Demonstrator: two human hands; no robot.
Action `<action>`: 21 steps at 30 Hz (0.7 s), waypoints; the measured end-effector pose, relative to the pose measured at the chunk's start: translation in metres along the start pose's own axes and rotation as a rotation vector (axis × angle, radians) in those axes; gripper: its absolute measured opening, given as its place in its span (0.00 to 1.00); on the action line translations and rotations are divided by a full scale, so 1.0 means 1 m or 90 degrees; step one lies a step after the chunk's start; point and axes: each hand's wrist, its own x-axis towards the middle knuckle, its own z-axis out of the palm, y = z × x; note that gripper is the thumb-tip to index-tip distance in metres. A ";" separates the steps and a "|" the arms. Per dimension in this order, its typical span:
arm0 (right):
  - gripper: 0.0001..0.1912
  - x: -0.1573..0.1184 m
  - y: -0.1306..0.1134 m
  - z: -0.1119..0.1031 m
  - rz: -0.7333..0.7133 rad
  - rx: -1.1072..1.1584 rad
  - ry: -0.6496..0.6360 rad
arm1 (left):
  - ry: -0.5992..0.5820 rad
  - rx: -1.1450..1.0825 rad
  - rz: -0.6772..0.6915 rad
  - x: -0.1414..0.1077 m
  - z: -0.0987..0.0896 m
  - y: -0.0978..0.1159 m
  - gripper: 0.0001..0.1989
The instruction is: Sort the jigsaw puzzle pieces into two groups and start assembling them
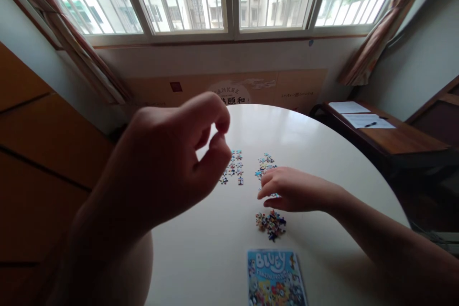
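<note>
My left hand (pixel 172 153) is raised close to the camera, its index finger and thumb pinched tip to tip. Whatever may be between those tips is too small or hidden to make out. Behind it, rows of jigsaw pieces (pixel 236 168) lie on the white table (pixel 201 248), partly covered by the hand. My right hand (pixel 287 189) hovers over a second group of jigsaw pieces (pixel 266 158), fingers bent and thumb apart, with nothing visible in them. Just nearer than that hand is a heap of loose jigsaw pieces (pixel 271 224).
A blue picture box or booklet marked "Bluey" (pixel 276 277) lies at the table's near edge. Papers (pixel 369 120) and a pen rest on a brown side table (pixel 412 136) at right. Past the table stand a large printed cardboard panel (pixel 297 87) and barred windows.
</note>
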 end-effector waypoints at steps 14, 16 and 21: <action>0.07 0.004 -0.018 0.010 -0.037 0.032 -0.086 | 0.040 -0.069 0.006 -0.097 0.123 -0.031 0.07; 0.07 0.005 -0.019 0.008 -0.026 0.026 -0.096 | 0.030 -0.083 -0.015 -0.101 0.129 -0.036 0.07; 0.06 0.003 -0.019 0.001 -0.020 0.042 -0.094 | -0.008 -0.118 -0.035 -0.100 0.134 -0.034 0.07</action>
